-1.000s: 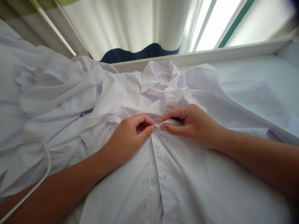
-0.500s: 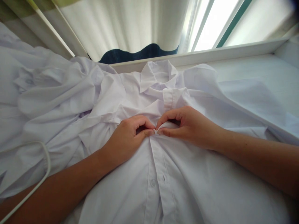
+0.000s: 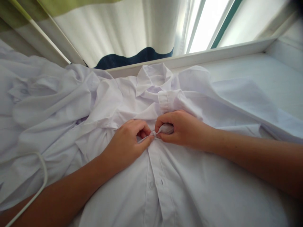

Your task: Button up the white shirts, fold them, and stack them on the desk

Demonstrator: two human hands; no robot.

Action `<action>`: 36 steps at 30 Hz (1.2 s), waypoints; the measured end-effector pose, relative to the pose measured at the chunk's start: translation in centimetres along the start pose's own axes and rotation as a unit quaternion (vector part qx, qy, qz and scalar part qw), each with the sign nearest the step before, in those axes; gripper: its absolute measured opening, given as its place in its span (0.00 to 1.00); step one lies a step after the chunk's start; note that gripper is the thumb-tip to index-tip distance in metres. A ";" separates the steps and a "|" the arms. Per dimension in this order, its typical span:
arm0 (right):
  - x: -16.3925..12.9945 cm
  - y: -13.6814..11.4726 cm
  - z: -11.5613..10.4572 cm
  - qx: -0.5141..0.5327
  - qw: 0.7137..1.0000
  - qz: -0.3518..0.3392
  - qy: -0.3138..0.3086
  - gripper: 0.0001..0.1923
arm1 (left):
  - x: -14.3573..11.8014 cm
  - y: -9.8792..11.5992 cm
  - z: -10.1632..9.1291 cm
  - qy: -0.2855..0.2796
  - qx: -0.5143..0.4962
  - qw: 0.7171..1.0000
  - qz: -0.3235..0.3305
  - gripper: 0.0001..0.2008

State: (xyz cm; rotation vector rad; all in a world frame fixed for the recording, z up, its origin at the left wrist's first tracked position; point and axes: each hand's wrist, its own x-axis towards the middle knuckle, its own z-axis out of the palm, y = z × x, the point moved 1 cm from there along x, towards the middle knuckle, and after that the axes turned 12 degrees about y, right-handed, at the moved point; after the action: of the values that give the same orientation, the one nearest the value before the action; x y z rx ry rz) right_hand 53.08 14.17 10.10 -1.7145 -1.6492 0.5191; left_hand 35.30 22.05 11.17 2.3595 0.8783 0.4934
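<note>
A smooth white cotton button-up shirt (image 3: 189, 189) lies front-up across the middle and lower part of the frame, its stiff pointed collar (image 3: 151, 77) toward the top centre and its raised button placket (image 3: 156, 176) running down to the bottom edge, with one small round button (image 3: 150, 184) showing. At the frame's centre the left hand (image 3: 125, 143) is curled narrow, thumb and forefinger pinching the placket's edge. The right hand (image 3: 182, 127) meets it fingertip to fingertip, fingers closed on a small fold of the same cloth just below the collar. To the left, a soft rumpled heap of white fabric (image 3: 42, 104) fills the frame's side in deep creases. A thin white cord (image 3: 42, 176) loops over it at lower left. Along the top hangs a pleated pale curtain (image 3: 118, 28), and a flat white ledge (image 3: 251, 72) spreads at upper right.
</note>
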 end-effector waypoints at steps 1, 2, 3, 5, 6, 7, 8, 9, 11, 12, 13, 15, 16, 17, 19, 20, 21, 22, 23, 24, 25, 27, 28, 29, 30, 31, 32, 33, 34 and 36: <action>0.0 0.2 0.1 -0.005 1.000 -0.007 0.011 0.05 | 0.0 0.0 0.0 0.002 0.001 1.000 -0.002 0.04; 0.1 0.3 0.1 -0.008 0.999 -0.018 0.025 0.06 | 0.0 -0.1 0.0 0.003 0.000 1.000 -0.004 0.05; 0.1 0.4 0.0 -0.009 0.998 -0.034 0.043 0.08 | 0.1 -0.2 -0.1 0.005 0.000 1.000 -0.006 0.05; 0.0 0.4 -0.3 -0.001 0.992 -0.089 0.087 0.11 | 0.2 -0.3 -0.2 0.007 0.001 1.000 -0.006 0.05; -0.2 0.2 -0.5 0.007 0.986 -0.130 0.104 0.12 | 0.2 -0.3 -0.2 0.008 0.000 1.000 -0.007 0.05; -0.3 -0.1 -0.8 0.015 0.977 -0.181 0.107 0.11 | 0.3 -0.3 -0.3 0.009 -0.004 1.000 -0.007 0.05; -0.6 -0.5 -1.0 0.021 0.966 -0.241 0.093 0.11 | 0.3 -0.4 -0.3 0.008 -0.009 1.000 -0.008 0.06; -0.9 -0.9 -1.2 0.024 0.950 -0.304 0.061 0.10 | 0.4 -0.3 -0.3 0.007 -0.013 1.000 -0.010 0.06; -1.5 -1.6 -1.2 0.020 0.909 -0.415 -0.027 0.10 | 0.4 -0.3 -0.4 0.007 -0.013 1.000 -0.014 0.06; -1.8 -1.9 -1.2 0.014 0.889 -0.453 -0.067 0.10 | 0.4 -0.2 -0.4 0.010 -0.010 1.000 -0.017 0.06; -2.0 -2.0 -1.0 0.006 0.874 -0.477 -0.096 0.10 | 0.4 -0.2 -0.3 0.017 -0.005 1.000 -0.019 0.06; -2.2 -2.0 -0.7 -0.007 0.864 -0.488 -0.124 0.09 | 0.4 -0.1 -0.3 0.024 0.000 0.999 -0.020 0.06; -2.1 -1.9 -0.5 -0.009 0.865 -0.484 -0.128 0.09 | 0.4 -0.1 -0.3 0.023 -0.002 1.000 -0.018 0.07; -2.1 -1.8 -0.4 -0.007 0.868 -0.479 -0.129 0.08 | 0.4 -0.1 -0.2 0.019 -0.004 1.000 -0.015 0.08; -1.9 -1.5 -0.3 0.002 0.873 -0.469 -0.132 0.06 | 0.4 -0.1 -0.2 0.008 -0.005 1.000 -0.006 0.08; -1.8 -1.4 -0.3 0.009 0.874 -0.465 -0.139 0.05 | 0.4 -0.1 -0.2 0.004 -0.002 1.000 -0.002 0.08; -1.7 -1.3 -0.3 0.015 0.875 -0.461 -0.149 0.04 | 0.4 0.0 -0.2 0.003 0.003 1.000 -0.001 0.08; -1.7 -1.3 -0.4 0.022 0.874 -0.459 -0.159 0.05 | 0.5 0.0 -0.3 0.002 0.009 1.000 -0.001 0.08; -1.7 -1.2 -0.4 0.027 0.873 -0.458 -0.169 0.08 | 0.4 0.0 -0.3 0.001 0.015 1.000 -0.003 0.07; -1.7 -1.2 -0.4 0.030 0.871 -0.458 -0.175 0.10 | 0.4 0.1 -0.3 0.001 0.019 1.000 -0.007 0.06; -1.7 -1.2 -0.4 0.030 0.869 -0.461 -0.178 0.12 | 0.4 0.2 -0.4 0.002 0.021 1.000 -0.012 0.05; -1.8 -1.1 -0.3 0.021 0.868 -0.466 -0.174 0.12 | 0.2 0.4 -0.5 0.004 0.018 1.000 -0.018 0.04; -1.8 -1.1 -0.3 0.014 0.868 -0.466 -0.170 0.11 | 0.2 0.5 -0.6 0.004 0.015 1.000 -0.016 0.05; -1.8 -1.1 -0.3 0.010 0.869 -0.466 -0.167 0.09 | 0.1 0.6 -0.6 0.004 0.013 1.000 -0.012 0.06; -1.8 -1.1 -0.3 0.010 0.870 -0.464 -0.165 0.07 | 0.0 0.7 -0.7 0.002 0.015 1.000 -0.007 0.07; -1.8 -1.0 -0.3 0.018 0.872 -0.462 -0.164 0.05 | 0.0 0.9 -0.8 -0.001 0.020 1.000 0.001 0.08; -1.8 -1.0 -0.3 0.033 0.873 -0.458 -0.164 0.04 | 0.0 1.0 -1.0 -0.003 0.031 0.999 0.011 0.08; -1.7 -1.0 -0.4 0.055 0.874 -0.452 -0.166 0.03 | 0.0 1.2 -1.2 -0.005 0.047 0.999 0.023 0.08; -1.6 -1.0 -0.4 0.081 0.876 -0.445 -0.168 0.02 | -0.1 1.5 -1.5 -0.007 0.068 0.997 0.036 0.08; -1.3 -0.8 -0.5 0.128 0.881 -0.421 -0.172 0.03 | -0.4 2.3 -2.5 -0.004 0.112 0.992 0.062 0.10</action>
State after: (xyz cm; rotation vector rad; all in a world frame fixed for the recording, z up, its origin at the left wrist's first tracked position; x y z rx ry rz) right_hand 52.71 12.73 10.82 -0.6075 -2.2440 0.5814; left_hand 34.81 21.31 14.44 2.6305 0.8241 0.4539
